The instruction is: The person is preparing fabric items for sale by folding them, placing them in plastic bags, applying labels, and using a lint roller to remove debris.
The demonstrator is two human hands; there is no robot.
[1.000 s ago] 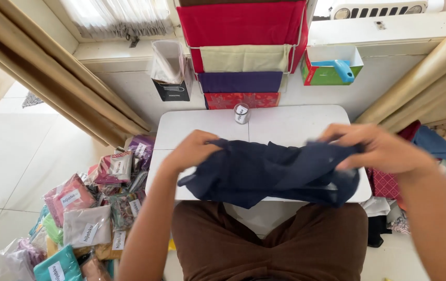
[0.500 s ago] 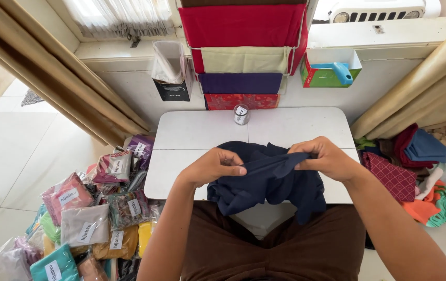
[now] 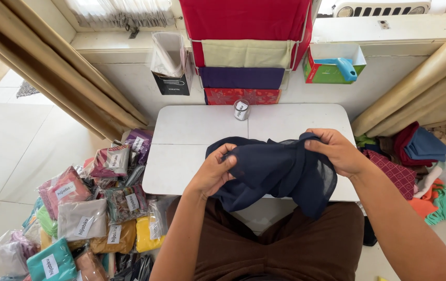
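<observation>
Navy sheer cloth (image 3: pixel 280 169) lies bunched crosswise over the white table's (image 3: pixel 191 130) near edge, left hand (image 3: pixel 215 171) and right hand (image 3: pixel 337 151) each gripping one end.

White-tiled floor (image 3: pixel 20 140); low white folding bench (image 3: pixel 191 127) against white wall (image 3: pixel 129 83); beige curtains (image 3: pixel 61 73); daylit window (image 3: pixel 119 10).

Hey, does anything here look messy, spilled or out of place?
Yes. Bagged cloths lie heaped on the floor left of the table, and loose clothes sprawl on the right. The navy cloth is bunched between both hands. Nothing looks damaged.
</observation>
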